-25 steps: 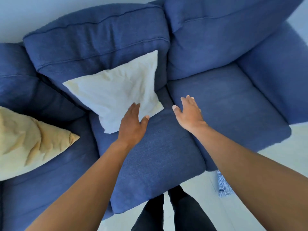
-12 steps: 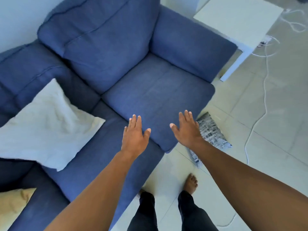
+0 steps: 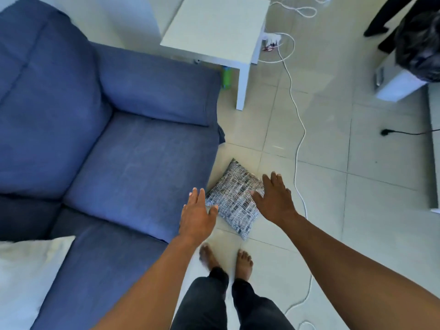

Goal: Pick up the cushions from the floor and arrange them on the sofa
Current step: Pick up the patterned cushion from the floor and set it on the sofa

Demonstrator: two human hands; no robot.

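A black-and-white patterned cushion [image 3: 234,198] lies on the tiled floor against the front right corner of the blue sofa [image 3: 133,158]. My left hand [image 3: 196,215] hovers open above the cushion's left edge, holding nothing. My right hand [image 3: 276,198] is open too, fingers spread, over the cushion's right side and covering part of it. A white cushion [image 3: 26,277] rests on the sofa seat at the lower left, cut off by the frame.
A white side table [image 3: 214,32] stands beyond the sofa's armrest. A white cable [image 3: 297,129] runs across the floor just right of the cushion. My bare feet [image 3: 226,260] stand below it. A white box [image 3: 397,82] and a black plug sit at right.
The view swung right, from the white cushion on the sofa to the floor. Both open hands moved off the sofa seat and now flank the patterned cushion.
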